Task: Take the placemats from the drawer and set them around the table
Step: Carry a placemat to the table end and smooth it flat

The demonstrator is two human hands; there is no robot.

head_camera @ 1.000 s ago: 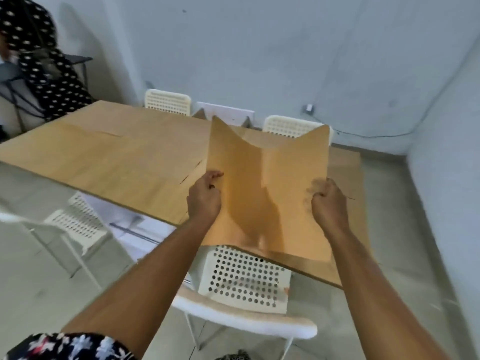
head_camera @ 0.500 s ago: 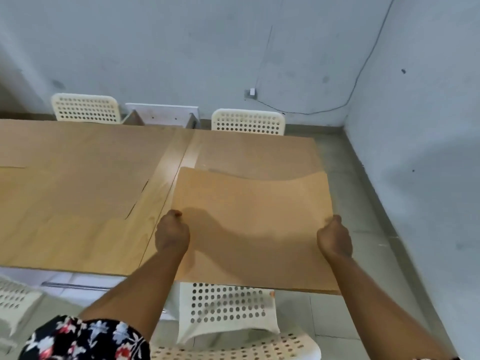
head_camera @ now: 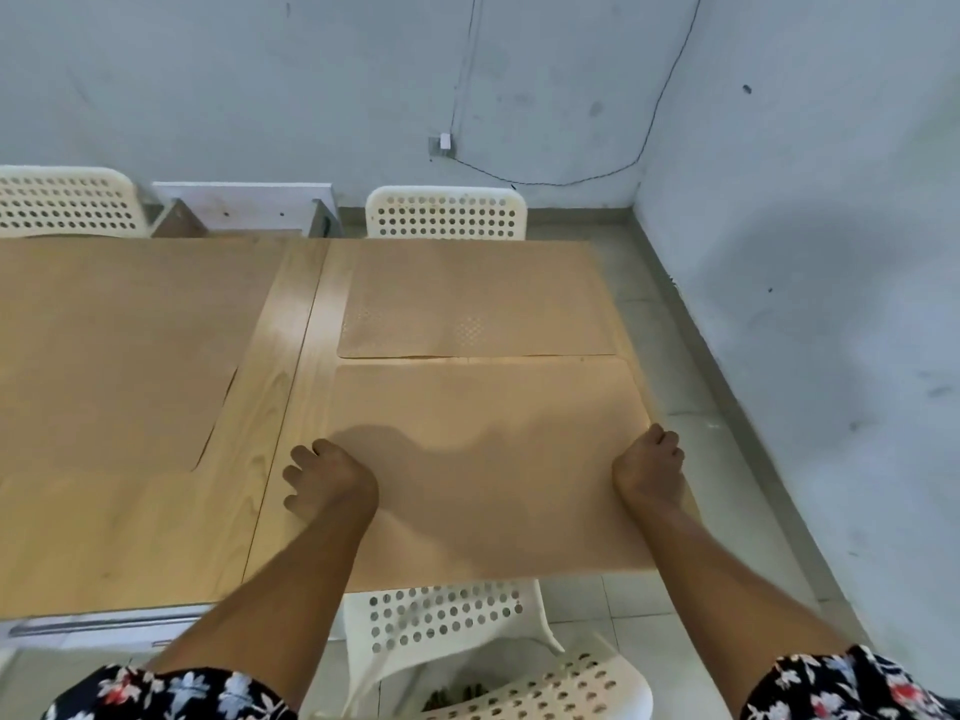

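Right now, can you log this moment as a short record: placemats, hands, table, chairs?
near placemat: flat on the table, near edge at the table's front edge
far placemat: flat, just beyond the near one, narrow gap between
left placemat: flat on the left section, partly out of frame
left hand: at the near placemat's left edge, fingers spread onto the wood
right hand: closed on the near placemat's right edge
table: wooden, light strip down the middle
chairs: white perforated, one at the far side, one tucked under the near edge

A tan near placemat [head_camera: 483, 459] lies flat at the table's near right end. A far placemat [head_camera: 475, 298] lies just beyond it. A third placemat [head_camera: 114, 356], seemingly flat, lies left.
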